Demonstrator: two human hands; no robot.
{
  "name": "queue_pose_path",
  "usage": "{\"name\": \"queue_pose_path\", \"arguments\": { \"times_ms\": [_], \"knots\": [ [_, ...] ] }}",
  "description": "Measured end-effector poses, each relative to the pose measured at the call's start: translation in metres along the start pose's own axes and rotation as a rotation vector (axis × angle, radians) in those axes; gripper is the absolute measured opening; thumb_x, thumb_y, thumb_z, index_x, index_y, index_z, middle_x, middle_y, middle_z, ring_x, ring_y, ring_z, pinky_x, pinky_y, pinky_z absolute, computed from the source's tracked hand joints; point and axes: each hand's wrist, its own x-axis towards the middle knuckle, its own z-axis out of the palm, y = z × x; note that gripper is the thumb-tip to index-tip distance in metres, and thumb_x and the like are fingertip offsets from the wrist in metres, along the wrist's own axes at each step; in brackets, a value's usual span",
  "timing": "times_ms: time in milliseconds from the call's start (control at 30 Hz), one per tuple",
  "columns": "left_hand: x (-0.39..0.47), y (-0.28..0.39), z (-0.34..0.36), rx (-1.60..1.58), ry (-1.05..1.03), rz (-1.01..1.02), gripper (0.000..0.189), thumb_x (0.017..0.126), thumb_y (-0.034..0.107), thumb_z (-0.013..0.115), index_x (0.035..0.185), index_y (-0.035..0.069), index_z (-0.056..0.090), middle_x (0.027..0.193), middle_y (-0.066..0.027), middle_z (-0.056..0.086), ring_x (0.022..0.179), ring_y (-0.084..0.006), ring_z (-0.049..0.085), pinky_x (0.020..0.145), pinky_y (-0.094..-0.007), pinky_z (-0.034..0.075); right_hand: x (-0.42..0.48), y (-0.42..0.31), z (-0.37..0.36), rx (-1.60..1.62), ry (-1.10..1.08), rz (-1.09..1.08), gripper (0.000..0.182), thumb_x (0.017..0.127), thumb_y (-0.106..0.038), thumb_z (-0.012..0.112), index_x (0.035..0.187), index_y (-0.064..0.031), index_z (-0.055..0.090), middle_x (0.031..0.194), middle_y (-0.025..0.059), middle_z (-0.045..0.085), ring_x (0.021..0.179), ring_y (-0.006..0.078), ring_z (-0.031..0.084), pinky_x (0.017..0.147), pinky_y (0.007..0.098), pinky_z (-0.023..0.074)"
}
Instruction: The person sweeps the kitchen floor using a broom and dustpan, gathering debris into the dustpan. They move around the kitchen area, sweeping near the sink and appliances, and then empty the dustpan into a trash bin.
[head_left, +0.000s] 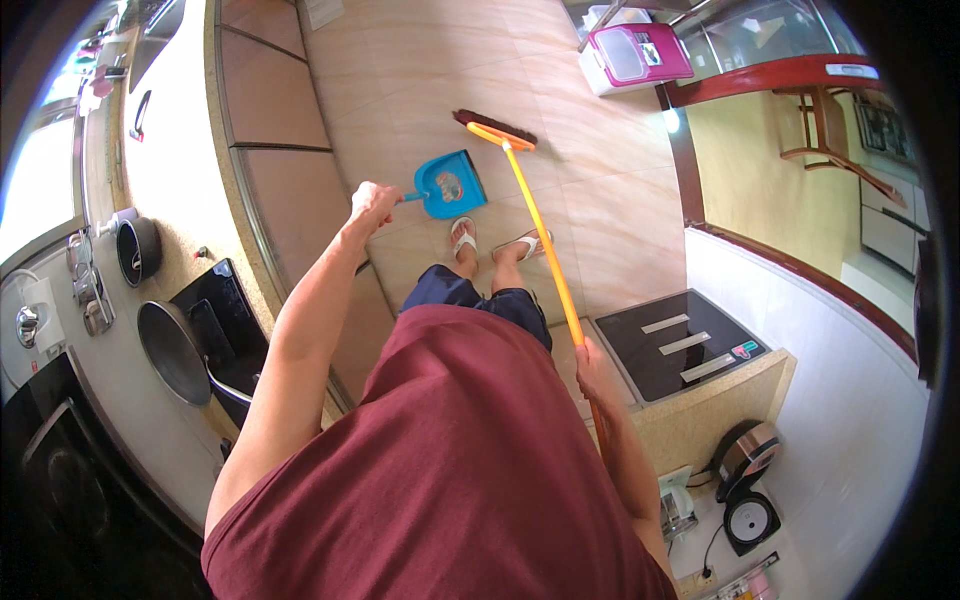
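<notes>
My left hand (376, 205) grips the end of the handle of a blue plastic dustpan (469, 176), which is in front of my feet with its lip towards the right. Some pale material, too small to identify, shows in the pan. In my right hand (598, 375) is the orange-yellow pole of a broom (541, 229), held near my right side. The broom's head, with dark red bristles, is on the tiled floor beyond the dustpan, apart from it.
Cabinets (281, 82) line the left, under a counter bearing a frying pan (171, 352) and a dark pot (139, 251). A pink-lidded plastic box (637, 56) stands at upper right, near a doorway. A black-fronted unit (679, 341) is at right. Sandalled feet (463, 238) are below the dustpan.
</notes>
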Motion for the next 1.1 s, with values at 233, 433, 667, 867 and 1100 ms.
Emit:
{"name": "queue_pose_path", "arguments": {
  "times_ms": [233, 433, 667, 867, 1100],
  "knots": [
    [-0.005, -0.009, 0.0, -0.028, 0.006, -0.023, 0.026, 0.08, 0.026, 0.067, 0.085, 0.001, 0.073, 0.061, -0.0117, 0.064, 0.048, -0.0186, 0.059, 0.047, -0.0331, 0.05, -0.005, 0.058, 0.032, 0.336, -0.314, 0.185, 0.028, 0.1, -0.036, 0.041, 0.096, -0.0114, 0.053, 0.061, -0.0004, 0.048, 0.048, 0.0131, 0.047, 0.043, 0.0298, 0.039],
    [-0.006, -0.031, -0.013, -0.057, 0.028, 0.017, 0.025, 0.078, 0.028, 0.067, 0.088, 0.006, 0.074, 0.056, -0.0094, 0.06, 0.045, -0.0163, 0.053, 0.042, -0.0328, 0.045, -0.042, 0.025, -0.002, 0.489, -0.314, 0.311, 0.026, 0.1, -0.038, 0.041, 0.103, -0.0144, 0.053, 0.059, -0.0005, 0.044, 0.042, 0.0116, 0.042, 0.037, 0.0276, 0.0345],
    [0.001, -0.051, -0.034, 0.005, 0.006, 0.003, 0.023, 0.079, 0.026, 0.066, 0.088, 0.007, 0.074, 0.054, -0.0078, 0.058, 0.044, -0.0151, 0.052, 0.041, -0.0315, 0.043, -0.014, -0.021, -0.007, 0.108, -0.167, 0.216, 0.03, 0.101, -0.039, 0.039, 0.099, -0.0125, 0.052, 0.056, -0.0007, 0.044, 0.042, 0.0115, 0.043, 0.037, 0.0273, 0.0348],
    [0.006, -0.057, -0.026, -0.015, 0.032, -0.014, 0.023, 0.079, 0.026, 0.065, 0.091, 0.009, 0.075, 0.056, -0.0089, 0.059, 0.045, -0.0155, 0.054, 0.042, -0.032, 0.044, 0.004, 0.041, 0.033, 0.367, -0.393, 0.215, 0.026, 0.1, -0.036, 0.04, 0.096, -0.0137, 0.052, 0.056, -0.0011, 0.044, 0.041, 0.0114, 0.042, 0.037, 0.0267, 0.0357],
    [0.004, -0.075, -0.025, -0.068, 0.049, 0.021, 0.024, 0.079, 0.025, 0.066, 0.093, 0.007, 0.075, 0.061, -0.0104, 0.062, 0.047, -0.017, 0.057, 0.044, -0.0334, 0.047, -0.031, -0.023, 0.004, 0.248, -0.319, 0.162, 0.027, 0.1, -0.037, 0.04, 0.093, -0.013, 0.051, 0.054, -0.0019, 0.042, 0.039, 0.0118, 0.041, 0.036, 0.0279, 0.035]
  ]
}}
